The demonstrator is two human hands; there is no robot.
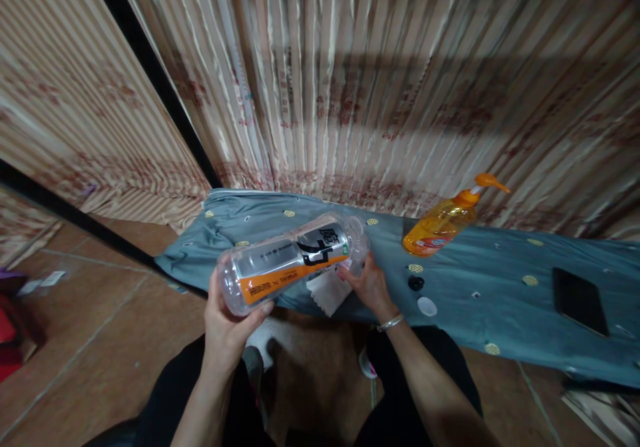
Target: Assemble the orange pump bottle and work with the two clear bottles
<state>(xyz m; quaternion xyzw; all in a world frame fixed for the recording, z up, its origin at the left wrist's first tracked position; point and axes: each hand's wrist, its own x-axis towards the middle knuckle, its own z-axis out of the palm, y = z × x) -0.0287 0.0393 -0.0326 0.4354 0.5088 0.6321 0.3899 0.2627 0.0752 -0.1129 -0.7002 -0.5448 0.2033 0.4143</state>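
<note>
A large clear plastic bottle (290,260) with a grey and orange label lies tilted in the air over the cloth-covered bench, its base to the left and its narrower end up to the right. My left hand (227,323) is wrapped round the base end. At the other end, my right hand (369,283), with a bracelet on its wrist, grips the bottle near its neck. A white scallop-edged tissue (329,291) shows below the bottle, beside my right thumb; whether that hand also pinches it I cannot tell.
On the blue-green bench cloth (505,307) stand an orange pump bottle (440,225), a small black cap (415,282), a white disc (427,306) and a dark phone (580,300). Behind hangs a striped curtain (320,87). Black poles (155,77) slant at the left.
</note>
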